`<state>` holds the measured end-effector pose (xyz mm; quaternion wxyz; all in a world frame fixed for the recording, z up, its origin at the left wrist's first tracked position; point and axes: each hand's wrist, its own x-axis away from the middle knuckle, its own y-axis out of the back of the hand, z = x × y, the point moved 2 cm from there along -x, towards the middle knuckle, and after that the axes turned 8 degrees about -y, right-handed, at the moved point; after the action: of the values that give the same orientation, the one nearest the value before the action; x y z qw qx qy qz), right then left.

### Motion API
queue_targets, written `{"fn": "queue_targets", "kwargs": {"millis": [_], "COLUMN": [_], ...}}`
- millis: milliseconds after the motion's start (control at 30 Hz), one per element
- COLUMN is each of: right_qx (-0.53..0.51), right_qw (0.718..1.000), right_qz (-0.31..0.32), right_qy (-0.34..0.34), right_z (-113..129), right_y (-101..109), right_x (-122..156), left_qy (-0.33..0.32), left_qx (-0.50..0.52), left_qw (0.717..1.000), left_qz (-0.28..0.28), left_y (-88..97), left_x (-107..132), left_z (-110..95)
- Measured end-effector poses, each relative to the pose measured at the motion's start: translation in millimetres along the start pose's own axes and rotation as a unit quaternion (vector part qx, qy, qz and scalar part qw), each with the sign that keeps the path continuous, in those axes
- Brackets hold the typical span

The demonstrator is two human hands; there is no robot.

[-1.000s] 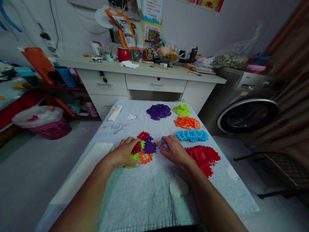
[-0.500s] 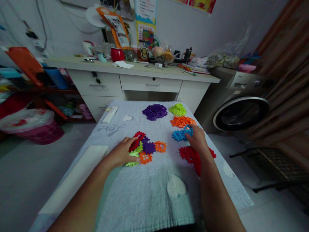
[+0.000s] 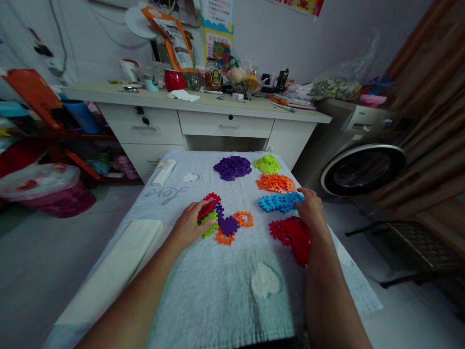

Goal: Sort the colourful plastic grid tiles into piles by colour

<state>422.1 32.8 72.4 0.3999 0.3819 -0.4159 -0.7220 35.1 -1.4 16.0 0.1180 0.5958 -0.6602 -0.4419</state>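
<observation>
Interlocking plastic pieces lie on a pale blue towel (image 3: 218, 286). Sorted heaps stand at the right: purple (image 3: 232, 167), lime green (image 3: 268, 164), orange (image 3: 276, 183), blue (image 3: 279, 201) and red (image 3: 292, 233). A small mixed cluster (image 3: 225, 224) lies in the middle. My left hand (image 3: 191, 224) rests on the cluster's left side, fingers curled over red and green pieces. My right hand (image 3: 310, 208) lies at the right end of the blue heap, fingers spread on it, just above the red heap; nothing shows in its grasp.
A white tube (image 3: 164, 172) and a folded white sheet (image 3: 119, 261) lie at the towel's left. A cluttered desk with drawers (image 3: 218, 123) stands behind. A washing machine (image 3: 363, 167) is at the right, a red basin (image 3: 51, 194) at the left.
My right hand carried a blue piece from the mixed cluster over to the blue heap and set it down. My left hand slid slightly right on the cluster.
</observation>
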Motion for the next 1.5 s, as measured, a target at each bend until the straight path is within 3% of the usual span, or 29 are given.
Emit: {"fn": "queue_targets", "kwargs": {"millis": [133,267,400,500,700,933,1100,1233,1333,1500], "right_qx": [-0.038,-0.128,-0.172,-0.129,-0.014,-0.006,-0.035,-0.004,0.064,0.148], "right_qw": [0.999,0.979,0.929,0.9,0.91,0.921,0.927,0.941,0.957,0.964], "right_qz": [-0.032,-0.026,0.109,0.194,0.237,0.217,0.189,0.131,0.097,0.105], "right_qy": [0.017,0.158,0.31,0.369,0.339,0.322,0.323,0.312,0.266,0.195], "right_z": [13,49,91,108,107,105,108,107,105,101], "right_y": [4,-3,-23,-36,-45,-41,-16,3,4,-10], "right_x": [4,23,60,83,89,87,66,22,-19,-67], "left_qy": [0.006,0.015,0.018,0.021,0.027,0.03,0.034,0.029,0.03,0.041], "left_qx": [0.008,0.013,0.02,0.028,0.038,0.024,0.009,0.002,0.002,0.002], "left_qw": [1.0,0.999,0.998,0.997,0.993,0.99,0.988,0.988,0.989,0.988], "left_qz": [-0.026,-0.043,-0.054,-0.071,-0.107,-0.137,-0.147,-0.148,-0.148,-0.15], "left_y": [-0.1,0.0,-1.8,-2.0,1.2,1.2,0.1,-2.4,-4.4,-5.6], "left_x": [-2,-4,-4,-4,-5,-7,-9,-10,-10,-10], "left_z": [-3,-5,0,4,6,12,16,20,23,26]}}
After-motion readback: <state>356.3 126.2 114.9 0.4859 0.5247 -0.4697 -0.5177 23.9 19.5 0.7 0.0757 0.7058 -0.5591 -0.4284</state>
